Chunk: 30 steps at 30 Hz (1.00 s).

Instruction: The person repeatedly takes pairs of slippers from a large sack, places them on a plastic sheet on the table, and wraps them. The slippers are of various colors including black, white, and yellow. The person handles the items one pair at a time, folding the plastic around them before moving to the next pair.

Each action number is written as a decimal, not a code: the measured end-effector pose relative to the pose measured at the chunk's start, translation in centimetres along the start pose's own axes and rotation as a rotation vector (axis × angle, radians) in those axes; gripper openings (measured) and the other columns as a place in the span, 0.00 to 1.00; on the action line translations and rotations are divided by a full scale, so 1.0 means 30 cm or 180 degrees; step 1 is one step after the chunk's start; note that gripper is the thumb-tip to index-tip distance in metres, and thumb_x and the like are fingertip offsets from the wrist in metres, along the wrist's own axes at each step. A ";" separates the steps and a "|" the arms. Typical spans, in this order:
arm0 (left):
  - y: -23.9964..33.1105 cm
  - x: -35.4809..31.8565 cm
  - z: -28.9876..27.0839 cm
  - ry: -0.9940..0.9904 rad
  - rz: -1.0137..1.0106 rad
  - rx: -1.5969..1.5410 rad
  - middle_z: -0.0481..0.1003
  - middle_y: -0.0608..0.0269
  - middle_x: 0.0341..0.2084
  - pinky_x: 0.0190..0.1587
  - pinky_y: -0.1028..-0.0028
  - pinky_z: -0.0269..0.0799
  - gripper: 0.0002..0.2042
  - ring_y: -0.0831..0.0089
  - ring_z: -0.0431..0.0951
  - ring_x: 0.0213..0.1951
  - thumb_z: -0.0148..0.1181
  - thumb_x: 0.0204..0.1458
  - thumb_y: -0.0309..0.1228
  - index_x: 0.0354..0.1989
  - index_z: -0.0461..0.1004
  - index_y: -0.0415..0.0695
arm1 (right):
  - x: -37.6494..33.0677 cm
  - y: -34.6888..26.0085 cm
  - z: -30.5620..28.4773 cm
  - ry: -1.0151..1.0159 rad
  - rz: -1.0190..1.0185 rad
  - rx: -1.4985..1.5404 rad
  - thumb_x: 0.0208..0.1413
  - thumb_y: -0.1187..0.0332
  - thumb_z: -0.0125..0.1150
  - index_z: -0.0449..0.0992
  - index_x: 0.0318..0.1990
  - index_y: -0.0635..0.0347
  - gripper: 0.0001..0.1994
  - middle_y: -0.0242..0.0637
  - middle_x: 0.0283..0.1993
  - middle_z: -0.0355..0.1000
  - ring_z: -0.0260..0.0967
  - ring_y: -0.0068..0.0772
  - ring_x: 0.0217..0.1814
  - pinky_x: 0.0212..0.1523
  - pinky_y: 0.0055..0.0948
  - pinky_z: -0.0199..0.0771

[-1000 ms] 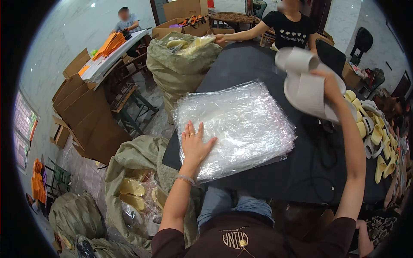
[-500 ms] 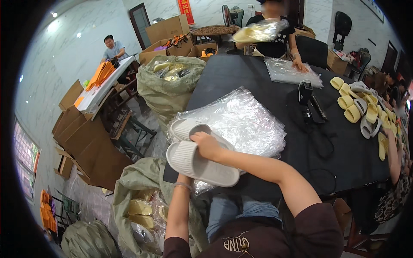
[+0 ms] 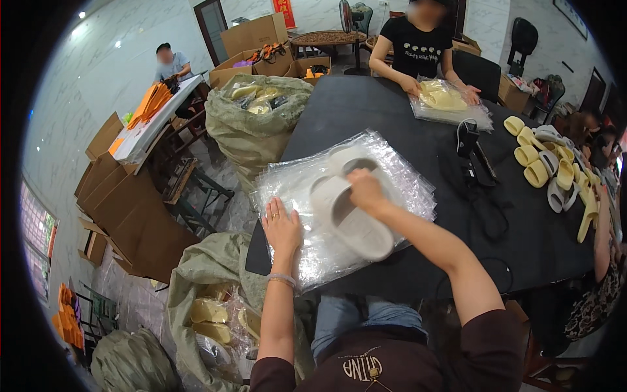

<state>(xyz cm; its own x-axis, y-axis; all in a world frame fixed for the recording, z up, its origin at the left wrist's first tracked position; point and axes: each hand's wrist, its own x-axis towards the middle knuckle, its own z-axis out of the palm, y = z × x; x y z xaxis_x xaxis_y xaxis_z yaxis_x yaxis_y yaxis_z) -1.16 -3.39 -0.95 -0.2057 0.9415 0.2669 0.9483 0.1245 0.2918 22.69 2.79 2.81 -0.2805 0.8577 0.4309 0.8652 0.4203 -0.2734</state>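
A pair of pale grey slide slippers (image 3: 366, 234) lies over a stack of clear plastic bags (image 3: 294, 261) in front of me. My right hand (image 3: 367, 189) is closed on the slippers at their inner edges, between the two foot openings. They are slightly blurred, and I cannot tell whether any film covers them. Left of the slippers, my left hand (image 3: 281, 225) lies flat on the bags with its fingers spread, holding nothing. The bag stack rests on the black tabletop (image 3: 418, 271) near its left edge.
Across the table a person (image 3: 418, 49) handles yellow slippers (image 3: 444, 95) on clear bags. A black device with a cable (image 3: 471, 163) stands right of my stack. Loose yellow and grey slippers (image 3: 535, 173) lie at the right. Woven sacks (image 3: 215, 251) of bagged slippers stand left.
My right hand has carried the slippers right and away from me, onto the bags. My left hand has come out from under them and now lies on the stack. The person opposite lowered their bagged slippers.
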 end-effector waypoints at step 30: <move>-0.182 0.388 -0.077 0.1211 -0.0166 -0.2091 0.76 0.53 0.29 0.37 0.63 0.70 0.12 0.57 0.76 0.33 0.61 0.49 0.37 0.29 0.77 0.39 | -0.091 0.315 -0.045 0.0814 0.0245 -0.0391 0.38 0.79 0.61 0.74 0.41 0.59 0.17 0.34 0.43 0.71 0.67 0.40 0.47 0.44 0.38 0.71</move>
<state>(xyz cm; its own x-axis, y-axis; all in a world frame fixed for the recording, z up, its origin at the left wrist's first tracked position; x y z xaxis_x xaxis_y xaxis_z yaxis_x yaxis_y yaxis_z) -9.30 6.15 2.68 -0.4283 0.7519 0.5012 0.6208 -0.1582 0.7678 32.18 4.02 0.23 -0.1116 0.7767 0.6199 0.9282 0.3043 -0.2142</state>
